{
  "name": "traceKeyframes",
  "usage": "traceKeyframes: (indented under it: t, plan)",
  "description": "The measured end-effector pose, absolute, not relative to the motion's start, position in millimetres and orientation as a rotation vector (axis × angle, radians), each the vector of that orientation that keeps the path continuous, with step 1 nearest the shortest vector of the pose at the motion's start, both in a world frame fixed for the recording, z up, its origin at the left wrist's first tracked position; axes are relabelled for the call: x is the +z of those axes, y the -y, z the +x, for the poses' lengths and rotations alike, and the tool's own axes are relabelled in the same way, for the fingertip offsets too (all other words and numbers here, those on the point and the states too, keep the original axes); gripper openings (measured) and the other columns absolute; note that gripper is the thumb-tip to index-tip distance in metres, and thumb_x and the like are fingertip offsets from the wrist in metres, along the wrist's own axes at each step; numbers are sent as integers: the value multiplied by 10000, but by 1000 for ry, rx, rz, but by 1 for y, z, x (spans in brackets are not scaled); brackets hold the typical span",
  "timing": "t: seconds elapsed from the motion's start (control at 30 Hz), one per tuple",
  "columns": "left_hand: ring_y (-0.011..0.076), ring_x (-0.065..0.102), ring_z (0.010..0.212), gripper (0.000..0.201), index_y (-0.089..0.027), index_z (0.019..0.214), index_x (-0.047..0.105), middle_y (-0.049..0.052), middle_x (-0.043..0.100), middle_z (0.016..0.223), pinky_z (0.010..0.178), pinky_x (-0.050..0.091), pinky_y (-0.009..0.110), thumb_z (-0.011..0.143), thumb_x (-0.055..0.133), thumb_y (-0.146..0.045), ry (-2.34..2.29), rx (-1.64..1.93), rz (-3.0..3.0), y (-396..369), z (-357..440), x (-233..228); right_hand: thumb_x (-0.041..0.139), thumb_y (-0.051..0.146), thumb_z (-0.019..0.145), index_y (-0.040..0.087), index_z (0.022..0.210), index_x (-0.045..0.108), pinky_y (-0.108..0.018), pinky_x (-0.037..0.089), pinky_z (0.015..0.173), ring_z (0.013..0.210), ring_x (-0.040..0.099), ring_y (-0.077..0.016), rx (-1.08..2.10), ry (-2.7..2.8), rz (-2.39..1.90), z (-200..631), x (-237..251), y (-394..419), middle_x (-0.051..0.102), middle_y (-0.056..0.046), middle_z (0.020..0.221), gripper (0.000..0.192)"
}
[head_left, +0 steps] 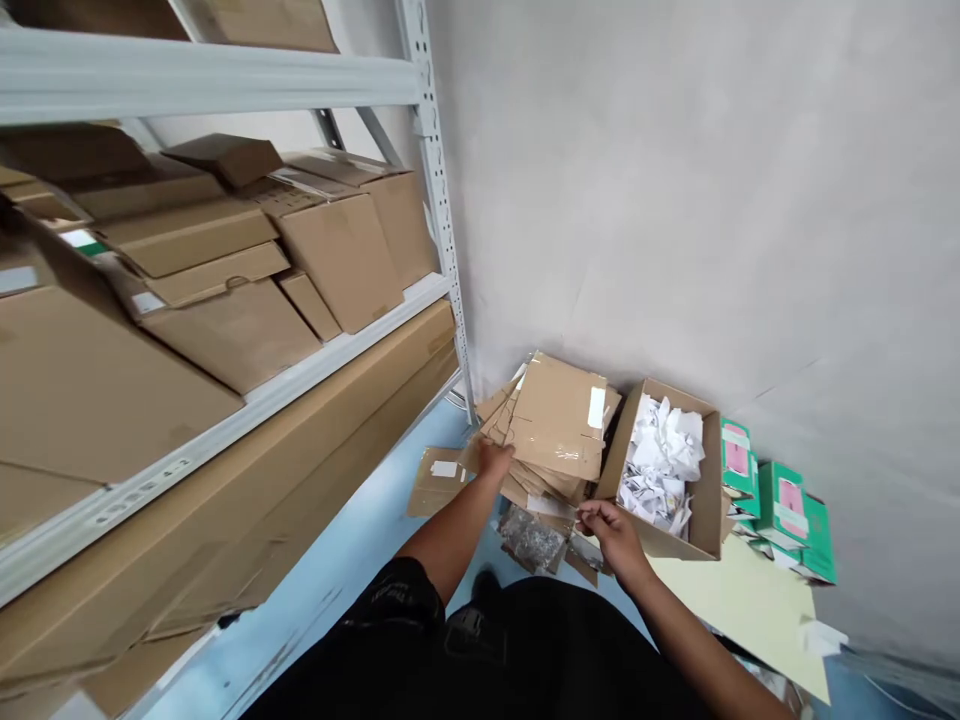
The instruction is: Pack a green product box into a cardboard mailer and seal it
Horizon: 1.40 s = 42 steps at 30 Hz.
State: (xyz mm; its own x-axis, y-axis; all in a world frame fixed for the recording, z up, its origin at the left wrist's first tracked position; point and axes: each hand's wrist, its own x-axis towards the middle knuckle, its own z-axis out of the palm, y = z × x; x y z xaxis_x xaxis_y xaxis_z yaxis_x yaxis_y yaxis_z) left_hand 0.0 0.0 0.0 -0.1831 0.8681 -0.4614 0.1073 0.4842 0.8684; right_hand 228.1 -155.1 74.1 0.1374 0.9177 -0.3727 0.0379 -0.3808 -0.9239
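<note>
A stack of flattened cardboard boxes lies on the blue floor against the wall. My left hand grips the stack's left edge. My right hand holds the stack's lower right corner, its fingers curled around the cardboard. Under the stack's near edge lies a crumpled clear plastic bag. An open cardboard box full of crumpled white paper stands just right of the stack, touching it.
A grey metal shelving rack loaded with cardboard boxes fills the left. A loose cardboard flap lies left of the stack. Green cartons and a pale yellow sheet sit at the right, along the wall.
</note>
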Motion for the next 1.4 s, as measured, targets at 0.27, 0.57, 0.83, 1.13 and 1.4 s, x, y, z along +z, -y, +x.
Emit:
traceKeyframes:
  t: [0.27, 0.57, 0.83, 1.13, 1.4]
  plan:
    - [165, 717, 835, 517, -184, 1291, 546, 103, 716, 1146, 753, 582, 282, 816, 715, -303, -1326, 997, 614, 13, -28, 24, 758, 606, 734, 204, 925, 735, -405, 568, 769, 774, 713, -275, 1286, 1002, -1678, 224, 76, 141, 744, -72, 858, 446]
    - [237, 686, 1094, 536, -245, 1272, 600, 80, 696, 1238, 859, 570, 337, 779, 688, -433, -993, 1193, 832, 28, -37, 121, 676, 426, 902, 203, 1524, 507, -600, 347, 1205, 1426, 459, -393, -9, 2013, -1591, 213, 117, 115, 532, -188, 1525, 682]
    - [219, 643, 1084, 512, -219, 1168, 563, 56, 674, 1162, 925, 527, 315, 735, 811, -331, -573, 1158, 994, 45, 8, 184, 603, 306, 931, 169, 1642, 347, -623, 296, 1207, 1442, 429, -415, -565, 1786, -1747, 230, 174, 109, 474, -214, 1584, 768]
    - [239, 673, 1095, 604, -205, 1169, 584, 90, 685, 1170, 945, 524, 344, 751, 905, -500, -177, 621, 1247, 110, 111, 217, 513, 155, 904, 251, 1599, 453, -558, 377, 1196, 1433, 495, -344, -689, 1446, -1871, 326, 188, 214, 575, -136, 1529, 704]
    - [186, 666, 820, 461, -176, 975, 643, 50, 702, 889, 796, 537, 321, 837, 764, -599, -393, 526, 1446, 157, 192, 203, 493, 423, 994, 166, 1299, 723, -462, 498, 1083, 1229, 654, -337, -284, 931, -1940, 409, 160, 358, 736, -158, 1287, 460]
